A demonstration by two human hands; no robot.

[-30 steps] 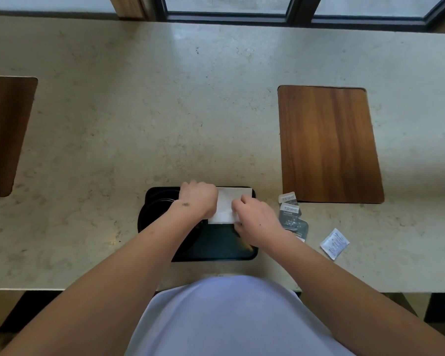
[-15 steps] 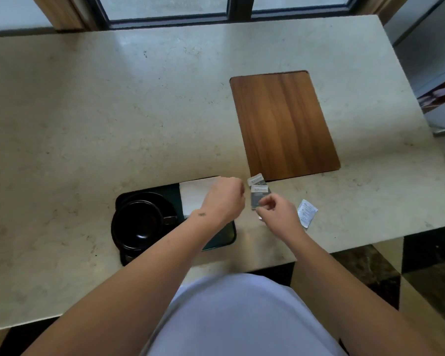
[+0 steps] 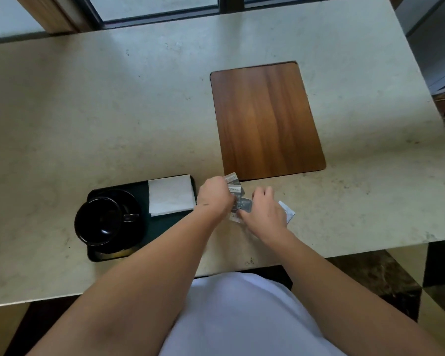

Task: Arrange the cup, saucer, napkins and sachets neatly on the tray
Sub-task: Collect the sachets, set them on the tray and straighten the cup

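Right hand [image 3: 266,214]: curled over grey sachets [image 3: 238,199] beside tray [image 3: 93,254]; grip unclear.
Left hand [image 3: 215,199]: fingers pinched on same sachets.
White sachet [image 3: 288,214]: half hidden, easily missed.
Risk: sachets fanning, slipping from crowded fingers.

Glossy black cup [image 3: 102,222] on a dark saucer [image 3: 134,201], well left of the left hand [image 3: 215,197]. Matt white paper napkins [image 3: 170,194] just beside it. Between both hands, grey sachets [image 3: 238,195] with a slight sheen. Beyond them, smooth wood-grain panel [image 3: 266,119] in a pale, speckled, stone-like table [image 3: 113,111].
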